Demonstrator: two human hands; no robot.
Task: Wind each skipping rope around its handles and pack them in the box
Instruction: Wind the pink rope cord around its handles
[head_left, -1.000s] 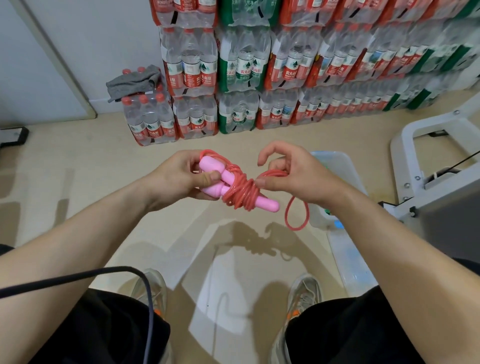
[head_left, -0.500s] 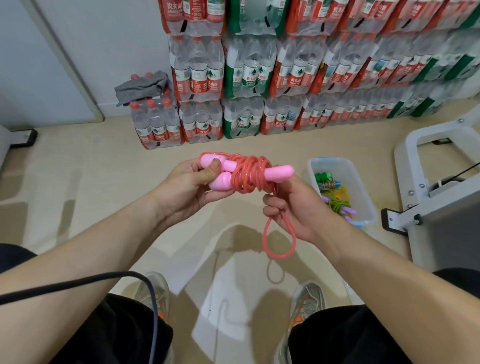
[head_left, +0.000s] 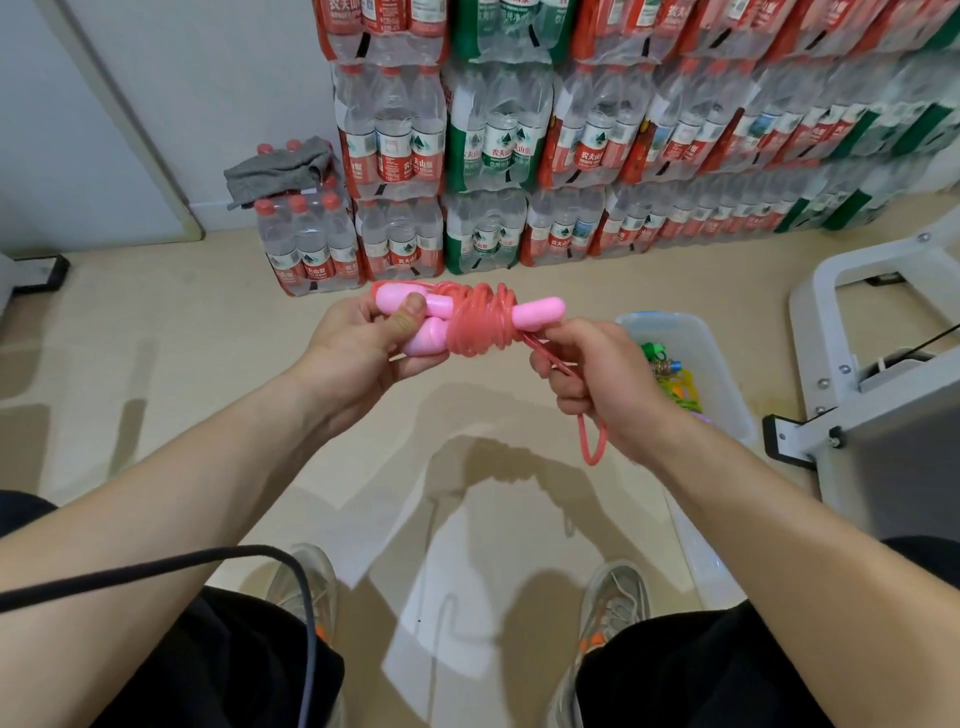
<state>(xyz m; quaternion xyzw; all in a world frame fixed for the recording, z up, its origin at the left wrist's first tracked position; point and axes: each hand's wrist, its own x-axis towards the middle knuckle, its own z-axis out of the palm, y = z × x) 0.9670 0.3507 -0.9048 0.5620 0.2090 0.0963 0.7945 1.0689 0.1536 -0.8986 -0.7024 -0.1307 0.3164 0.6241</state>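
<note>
Item: one skipping rope, with two pink handles (head_left: 537, 312) laid side by side and a red cord (head_left: 480, 325) coiled thickly round their middle.
Location: held in the air above the floor (head_left: 156, 364), between both hands and in front of the person's knees.
Left side: the left grip (head_left: 358, 348), a bare hand, is clenched round the near ends of both handles, with the thumb pressed on top.
Right side: the right grip (head_left: 597, 384) is clenched round the free cord just below the coil. A short loop (head_left: 592, 447) hangs under the fist.
Box: a clear plastic box (head_left: 675, 318) stands on the floor to the person's right, just beyond the right grip. It already holds other ropes (head_left: 675, 384) in green and yellow.
Progress (judged): winding is nearly complete. Only the short loop is unwound, and this rope is not yet in the box.
Handling (judged): the rope is light. The handles are stiff and smooth, so they may slide against each other. The cord looks springy and is likely to uncoil if tension is lost.
Hold point (judged): keep the handle ends pinched together. Take the cord close to the coil and keep it taut.
Risk (judged): turns may slip off the exposed handle end on the right.
Surroundings: shrink-wrapped packs of bottles (head_left: 493, 140) are stacked against the wall.
</note>
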